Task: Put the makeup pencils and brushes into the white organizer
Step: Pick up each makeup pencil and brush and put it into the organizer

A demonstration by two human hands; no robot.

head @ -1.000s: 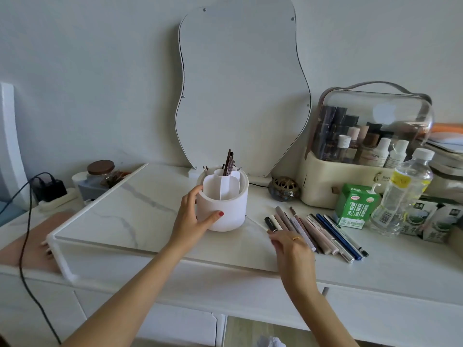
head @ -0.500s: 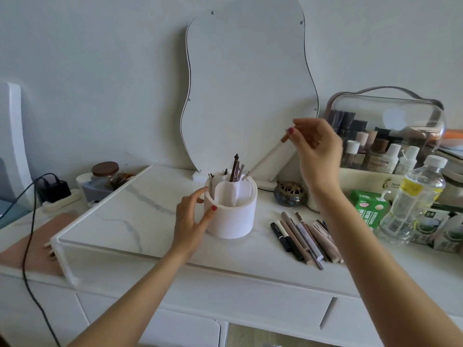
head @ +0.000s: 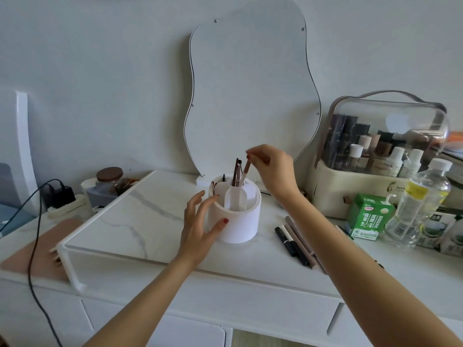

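Observation:
The round white organizer [head: 240, 224] stands on the marble top, with a few dark brushes upright in its back compartments. My left hand [head: 200, 226] cups its left side, thumb and fingers touching the wall. Above the organizer, my right hand [head: 271, 166] pinches the top of a brown-and-white makeup pencil [head: 245, 172] whose lower end is down inside a back compartment. Several more pencils [head: 297, 242] lie side by side on the desk to the right, partly hidden by my right forearm.
A wavy mirror [head: 250, 96] leans on the wall behind. At the right stand a clear-lidded cosmetics case [head: 375, 156], a green carton [head: 368, 216] and a water bottle [head: 421, 204]. A lidded jar [head: 110, 181] and a black charger with cable [head: 59, 196] are at the left.
My right hand picked a pencil from the row on the desk, lifted it high, then came down to the left over the organizer and lowered its tip inside. My left hand stayed on the organizer.

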